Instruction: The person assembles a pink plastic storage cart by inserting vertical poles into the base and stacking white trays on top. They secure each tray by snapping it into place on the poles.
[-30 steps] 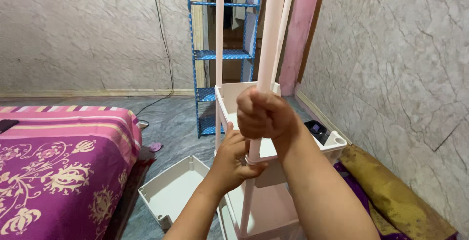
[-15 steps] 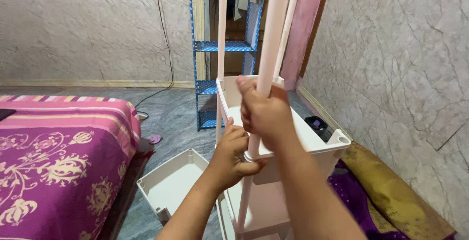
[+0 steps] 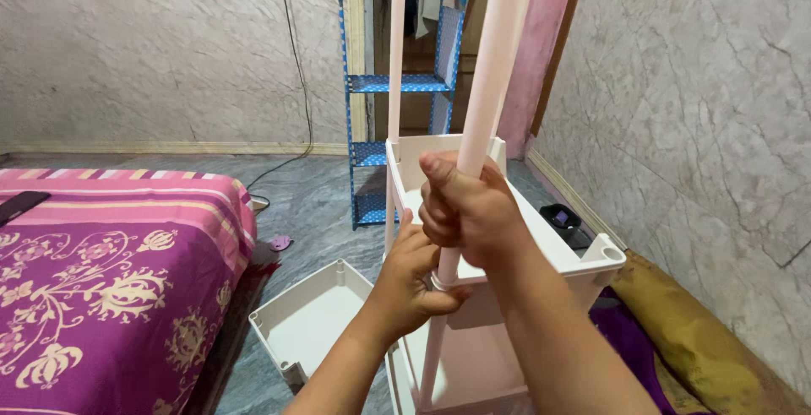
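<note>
While the right hand (image 3: 469,212) fists around the pale pink plastic pole (image 3: 486,119), the left hand (image 3: 414,284) pinches its socket on the white plastic shelf tray (image 3: 583,259); seating it likely needs a straight downward push.

The grey marbled floor (image 3: 312,204) carries a loose white tray (image 3: 311,320), a blue dotted shelf rack (image 3: 397,86), and the bed with its magenta floral cover (image 3: 110,280).

Pale pink plastic pole (image 3: 494,86), upright with a slight tilt, its lower part passing through a corner socket of the white rectangular shelf tray (image 3: 564,256). The tray sits level, raised on such poles above a lower tier.
</note>
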